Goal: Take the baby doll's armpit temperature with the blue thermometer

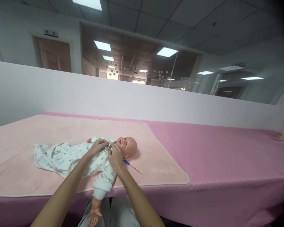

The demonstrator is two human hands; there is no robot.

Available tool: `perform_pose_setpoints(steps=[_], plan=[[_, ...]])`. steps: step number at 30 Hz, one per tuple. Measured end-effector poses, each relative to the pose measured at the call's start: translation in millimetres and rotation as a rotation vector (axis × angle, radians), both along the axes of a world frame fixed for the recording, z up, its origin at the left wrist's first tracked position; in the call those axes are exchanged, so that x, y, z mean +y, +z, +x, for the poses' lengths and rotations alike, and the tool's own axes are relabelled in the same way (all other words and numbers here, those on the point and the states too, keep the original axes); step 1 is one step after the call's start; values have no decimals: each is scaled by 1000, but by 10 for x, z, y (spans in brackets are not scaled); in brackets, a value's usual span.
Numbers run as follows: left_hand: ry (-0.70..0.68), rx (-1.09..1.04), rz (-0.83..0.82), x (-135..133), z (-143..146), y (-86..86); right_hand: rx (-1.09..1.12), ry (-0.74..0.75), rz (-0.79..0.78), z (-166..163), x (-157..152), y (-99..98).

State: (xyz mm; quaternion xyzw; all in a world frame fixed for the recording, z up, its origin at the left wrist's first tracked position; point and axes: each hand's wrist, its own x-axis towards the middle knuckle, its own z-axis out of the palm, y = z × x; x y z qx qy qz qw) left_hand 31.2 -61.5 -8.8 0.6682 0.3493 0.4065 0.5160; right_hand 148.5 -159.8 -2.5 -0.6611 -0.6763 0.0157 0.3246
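Observation:
A baby doll [130, 147] lies on its back, head to the right, dressed in a white printed outfit [65, 155]. At its neck, my left hand [98, 147] is closed in a pinch on the white edge or tie of the outfit. Close beside it, my right hand [116, 155] has its fingers bent together on the collar, just below the doll's chin. The doll's near arm [94, 212] hangs over the table edge toward my lap. Beside my right wrist lies a thin stick with a blue end [133, 167]; its kind is unclear.
Under the doll is a peach mat [161, 157] with a pale border, on a pink table cover [222, 151]. A low white wall [142, 101] runs behind the table, with a window above. At the far right edge is a blurred yellowish object [282, 136].

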Motion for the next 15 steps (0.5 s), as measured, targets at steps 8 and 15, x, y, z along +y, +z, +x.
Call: perform_pose_setpoints(steps=[8,15], plan=[[64,-89,1,-14,1,-71,169,-49,150,31,-21,-238],[36,-101,6,-36,-9,-58,223,-64,155,17,13,-287]])
